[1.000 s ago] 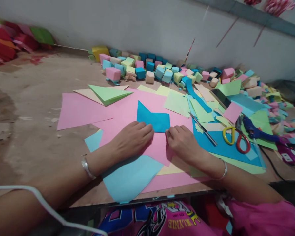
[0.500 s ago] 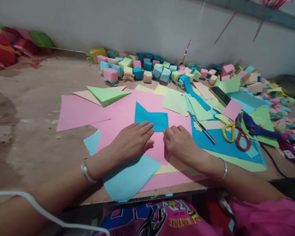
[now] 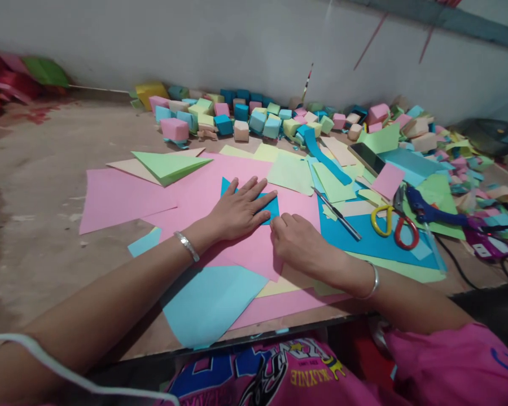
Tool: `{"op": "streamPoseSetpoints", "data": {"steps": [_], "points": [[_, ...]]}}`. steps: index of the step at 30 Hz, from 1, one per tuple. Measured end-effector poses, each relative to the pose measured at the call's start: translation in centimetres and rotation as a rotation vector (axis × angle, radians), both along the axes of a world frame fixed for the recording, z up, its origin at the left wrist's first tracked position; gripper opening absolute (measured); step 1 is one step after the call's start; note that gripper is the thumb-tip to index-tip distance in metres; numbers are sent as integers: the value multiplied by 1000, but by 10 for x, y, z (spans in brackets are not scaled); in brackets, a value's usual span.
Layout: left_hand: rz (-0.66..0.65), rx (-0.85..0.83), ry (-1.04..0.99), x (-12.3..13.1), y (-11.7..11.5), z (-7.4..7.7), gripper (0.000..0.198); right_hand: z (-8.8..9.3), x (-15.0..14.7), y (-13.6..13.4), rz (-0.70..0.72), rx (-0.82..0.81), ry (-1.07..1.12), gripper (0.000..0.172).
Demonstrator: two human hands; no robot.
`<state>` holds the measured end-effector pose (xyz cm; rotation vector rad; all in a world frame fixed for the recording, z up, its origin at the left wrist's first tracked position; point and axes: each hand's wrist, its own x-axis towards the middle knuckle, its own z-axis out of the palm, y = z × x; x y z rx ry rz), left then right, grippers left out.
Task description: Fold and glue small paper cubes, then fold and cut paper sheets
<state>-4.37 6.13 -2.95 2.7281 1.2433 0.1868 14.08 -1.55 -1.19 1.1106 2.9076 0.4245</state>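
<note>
A folded piece of blue paper (image 3: 272,204) lies on a large pink sheet (image 3: 237,164) in front of me. Spread flat across it is my left hand (image 3: 239,213), fingers apart, covering most of the paper. My right hand (image 3: 295,239) is closed, its thumb and fingertips pinched at the paper's lower right corner. Just right of that hand rests a slim metal craft knife or pen (image 3: 341,215). A light-blue sheet (image 3: 211,301) lies nearer to me, below the left wrist.
Small paper cubes (image 3: 241,131) line the wall. At right lie scissors (image 3: 406,231) with yellow and red handles, a blue glue gun (image 3: 434,211), a dark phone (image 3: 366,158) and cables. A folded green paper (image 3: 165,166) sits at left. A white cord (image 3: 55,369) crosses my left arm.
My left hand has moved up from the blue paper's lower edge and spread flat over it. The right hand stays at the corner. The whole view has shifted slightly.
</note>
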Motion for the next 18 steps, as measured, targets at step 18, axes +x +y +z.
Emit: {"op": "streamPoseSetpoints", "data": {"steps": [18], "points": [[38,206,-293,-5,-5,1,28,14,109,-3,-710,81,-111,40]]}}
